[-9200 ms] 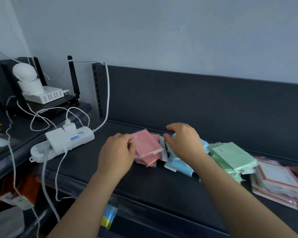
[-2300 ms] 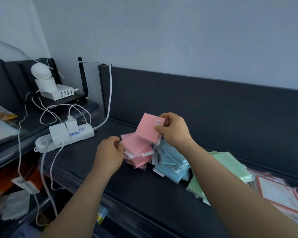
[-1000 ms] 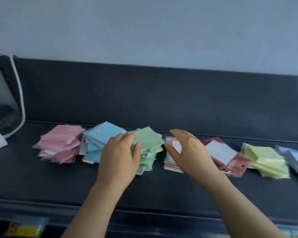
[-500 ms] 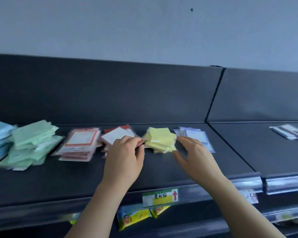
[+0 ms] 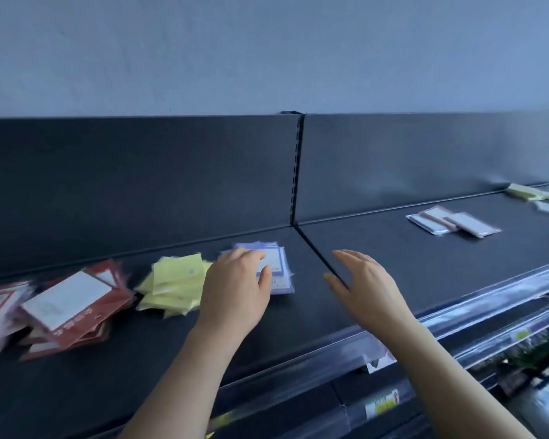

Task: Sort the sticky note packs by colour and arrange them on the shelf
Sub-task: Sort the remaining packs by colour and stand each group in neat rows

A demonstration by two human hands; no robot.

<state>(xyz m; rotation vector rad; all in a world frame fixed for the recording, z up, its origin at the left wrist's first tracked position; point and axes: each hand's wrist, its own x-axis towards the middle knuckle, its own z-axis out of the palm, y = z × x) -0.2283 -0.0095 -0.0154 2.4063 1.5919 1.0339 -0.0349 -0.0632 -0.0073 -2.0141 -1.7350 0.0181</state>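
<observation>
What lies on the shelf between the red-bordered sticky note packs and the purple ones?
A loose pile of pale yellow sticky note packs, seen in the head view.

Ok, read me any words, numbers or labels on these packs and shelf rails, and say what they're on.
Nothing here can be read.
White print on the dark red card pack: blurred.
Print on the yellow and white price tag, lower right: blurred.
Small mark on the pale yellow pack: too small.
</observation>
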